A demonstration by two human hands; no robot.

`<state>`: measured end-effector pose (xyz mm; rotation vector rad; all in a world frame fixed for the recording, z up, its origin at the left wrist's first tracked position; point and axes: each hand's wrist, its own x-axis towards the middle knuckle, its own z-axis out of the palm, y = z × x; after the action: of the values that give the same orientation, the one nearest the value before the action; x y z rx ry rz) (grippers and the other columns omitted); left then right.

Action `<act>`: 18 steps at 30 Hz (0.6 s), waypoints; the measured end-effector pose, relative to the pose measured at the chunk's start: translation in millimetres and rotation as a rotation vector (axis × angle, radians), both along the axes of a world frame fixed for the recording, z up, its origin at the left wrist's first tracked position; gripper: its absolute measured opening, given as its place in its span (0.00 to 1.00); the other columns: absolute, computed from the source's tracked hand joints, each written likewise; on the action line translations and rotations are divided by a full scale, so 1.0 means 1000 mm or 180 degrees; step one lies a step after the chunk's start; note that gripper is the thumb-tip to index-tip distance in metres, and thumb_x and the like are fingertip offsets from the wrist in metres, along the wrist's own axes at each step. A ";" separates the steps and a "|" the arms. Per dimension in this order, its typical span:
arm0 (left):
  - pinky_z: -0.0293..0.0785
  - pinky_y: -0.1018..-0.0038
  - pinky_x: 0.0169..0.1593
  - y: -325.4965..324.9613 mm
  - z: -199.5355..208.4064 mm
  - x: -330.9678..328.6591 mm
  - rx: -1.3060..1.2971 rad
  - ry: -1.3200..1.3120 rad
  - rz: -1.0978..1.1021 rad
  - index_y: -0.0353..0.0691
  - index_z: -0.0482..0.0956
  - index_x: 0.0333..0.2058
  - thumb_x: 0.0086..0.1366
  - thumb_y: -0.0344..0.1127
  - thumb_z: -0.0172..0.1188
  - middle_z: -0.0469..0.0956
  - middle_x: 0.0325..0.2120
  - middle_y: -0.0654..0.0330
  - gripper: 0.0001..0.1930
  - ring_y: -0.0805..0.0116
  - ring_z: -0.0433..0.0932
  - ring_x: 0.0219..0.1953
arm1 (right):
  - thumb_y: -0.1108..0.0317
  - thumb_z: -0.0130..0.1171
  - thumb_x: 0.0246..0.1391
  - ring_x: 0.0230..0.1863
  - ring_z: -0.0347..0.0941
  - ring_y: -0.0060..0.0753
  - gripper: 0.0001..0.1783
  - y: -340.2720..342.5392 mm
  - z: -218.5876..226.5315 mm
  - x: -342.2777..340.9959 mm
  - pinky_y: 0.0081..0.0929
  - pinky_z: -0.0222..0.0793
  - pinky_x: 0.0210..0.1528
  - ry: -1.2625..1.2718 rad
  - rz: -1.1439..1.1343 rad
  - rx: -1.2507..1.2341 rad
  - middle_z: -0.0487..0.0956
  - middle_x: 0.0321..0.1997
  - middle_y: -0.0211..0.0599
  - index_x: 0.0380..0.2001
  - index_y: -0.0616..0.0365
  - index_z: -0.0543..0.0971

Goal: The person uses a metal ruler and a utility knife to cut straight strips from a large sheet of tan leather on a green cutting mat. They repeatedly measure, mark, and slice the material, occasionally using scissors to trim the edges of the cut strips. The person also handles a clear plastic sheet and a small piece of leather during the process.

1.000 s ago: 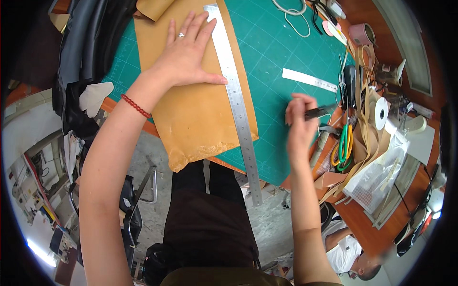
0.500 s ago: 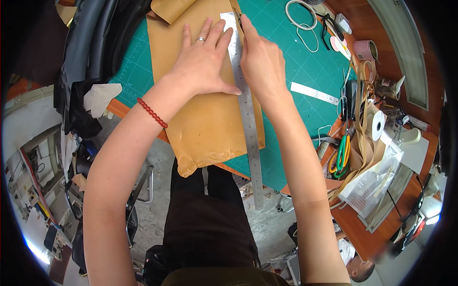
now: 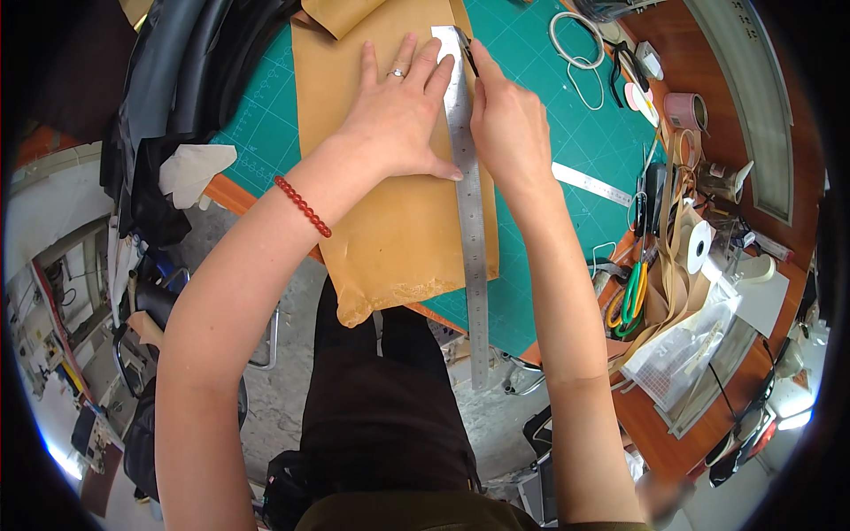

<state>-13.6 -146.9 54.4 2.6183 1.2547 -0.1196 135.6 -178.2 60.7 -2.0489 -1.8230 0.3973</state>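
Observation:
A tan sheet of leather [image 3: 390,230] with a rough, crinkled near edge lies on the green cutting mat [image 3: 518,265]. Along its right side runs a long steel ruler [image 3: 474,257], whose near end juts past the table edge. My left hand [image 3: 398,115] is spread over the leather, fingertips and thumb against the ruler. In my right hand [image 3: 511,124] is a slim dark craft knife [image 3: 467,55], its tip beside the ruler's far end. My fingers hide most of its handle.
A short white ruler [image 3: 591,184] lies right of my hand. Beyond it are green-handled scissors [image 3: 632,296], a white spool [image 3: 699,246], leather strips and a pink roll [image 3: 684,112]. Dark rolled material [image 3: 190,80] stands at the far left, and a white cord ring [image 3: 575,40] far right.
The whole view has shifted, so the leather and ruler appear farther right. My right hand has come slightly nearer along the ruler, and more of the knife shows. My left hand stays pressed in place.

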 end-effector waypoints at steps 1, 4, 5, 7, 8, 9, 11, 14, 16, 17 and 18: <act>0.38 0.36 0.72 0.000 0.000 -0.001 -0.0013 0.0001 0.0001 0.35 0.51 0.70 0.40 0.68 0.75 0.48 0.72 0.48 0.67 0.47 0.44 0.75 | 0.71 0.51 0.63 0.31 0.79 0.56 0.24 0.000 0.000 0.002 0.49 0.74 0.35 0.0007 -0.0025 -0.0105 0.82 0.31 0.53 0.63 0.54 0.72; 0.38 0.36 0.72 0.000 0.001 0.000 -0.0016 -0.0011 -0.0020 0.34 0.51 0.70 0.40 0.68 0.74 0.48 0.72 0.48 0.67 0.47 0.44 0.75 | 0.71 0.51 0.64 0.31 0.79 0.57 0.24 -0.005 -0.010 0.009 0.49 0.74 0.35 0.0000 -0.0076 0.0221 0.81 0.30 0.53 0.63 0.54 0.72; 0.38 0.36 0.72 0.000 0.001 0.001 -0.0012 -0.0012 -0.0031 0.33 0.51 0.70 0.40 0.68 0.74 0.48 0.72 0.48 0.67 0.47 0.44 0.75 | 0.71 0.51 0.64 0.31 0.79 0.57 0.24 -0.005 -0.011 0.009 0.49 0.74 0.35 -0.0041 -0.0063 0.0173 0.81 0.30 0.53 0.63 0.54 0.72; 0.38 0.36 0.72 0.000 0.001 0.000 0.0002 0.0045 -0.0025 0.33 0.52 0.70 0.40 0.68 0.74 0.48 0.72 0.47 0.67 0.47 0.44 0.75 | 0.71 0.51 0.64 0.31 0.79 0.57 0.24 -0.006 -0.007 0.008 0.49 0.74 0.35 -0.0130 -0.0040 0.0076 0.81 0.29 0.52 0.63 0.53 0.72; 0.39 0.36 0.72 0.001 0.001 0.001 0.0010 0.0070 -0.0023 0.33 0.52 0.70 0.40 0.68 0.74 0.48 0.72 0.47 0.67 0.46 0.44 0.75 | 0.71 0.51 0.64 0.31 0.79 0.57 0.24 -0.006 -0.005 0.006 0.49 0.74 0.35 -0.0176 -0.0044 0.0038 0.81 0.29 0.52 0.63 0.53 0.72; 0.39 0.36 0.72 0.001 0.002 0.002 -0.0001 0.0100 -0.0031 0.33 0.52 0.70 0.40 0.68 0.74 0.48 0.72 0.47 0.67 0.46 0.44 0.75 | 0.71 0.50 0.64 0.30 0.79 0.57 0.24 -0.006 -0.003 0.003 0.49 0.74 0.35 -0.0222 -0.0047 0.0001 0.81 0.29 0.52 0.63 0.53 0.72; 0.39 0.36 0.72 0.001 0.004 0.003 -0.0017 0.0162 -0.0036 0.33 0.51 0.70 0.40 0.68 0.74 0.49 0.72 0.47 0.67 0.46 0.44 0.75 | 0.70 0.50 0.64 0.30 0.79 0.57 0.24 -0.006 -0.001 0.001 0.50 0.74 0.34 -0.0270 -0.0031 -0.0060 0.81 0.28 0.52 0.63 0.53 0.72; 0.39 0.36 0.72 0.002 0.005 0.005 -0.0041 0.0227 -0.0056 0.33 0.51 0.70 0.40 0.69 0.74 0.49 0.72 0.46 0.67 0.45 0.44 0.75 | 0.70 0.50 0.64 0.30 0.80 0.57 0.23 -0.006 0.001 0.000 0.50 0.74 0.33 -0.0277 -0.0017 -0.0108 0.81 0.28 0.51 0.63 0.52 0.72; 0.39 0.36 0.72 0.002 0.005 0.005 -0.0029 0.0253 -0.0060 0.33 0.51 0.70 0.40 0.69 0.74 0.48 0.72 0.46 0.67 0.45 0.44 0.75 | 0.70 0.50 0.64 0.30 0.80 0.57 0.23 -0.006 0.001 -0.004 0.50 0.75 0.33 -0.0265 -0.0047 -0.0106 0.81 0.27 0.51 0.63 0.52 0.73; 0.39 0.36 0.72 0.002 0.005 0.004 -0.0026 0.0268 -0.0061 0.33 0.51 0.70 0.40 0.69 0.74 0.48 0.72 0.46 0.67 0.45 0.44 0.75 | 0.71 0.51 0.60 0.30 0.81 0.56 0.26 -0.005 0.002 -0.006 0.49 0.76 0.32 -0.0314 0.0007 -0.0143 0.81 0.28 0.51 0.63 0.54 0.72; 0.39 0.35 0.72 0.002 0.005 0.005 -0.0035 0.0303 -0.0065 0.33 0.50 0.71 0.41 0.69 0.73 0.48 0.72 0.46 0.67 0.46 0.43 0.75 | 0.73 0.51 0.57 0.30 0.82 0.55 0.29 -0.003 0.004 -0.007 0.48 0.77 0.31 -0.0364 0.0061 -0.0178 0.82 0.29 0.51 0.64 0.56 0.71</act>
<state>-9.1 -144.7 59.3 2.6448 1.2538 -0.2567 128.8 -181.7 64.3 -2.1335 -1.9192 0.3465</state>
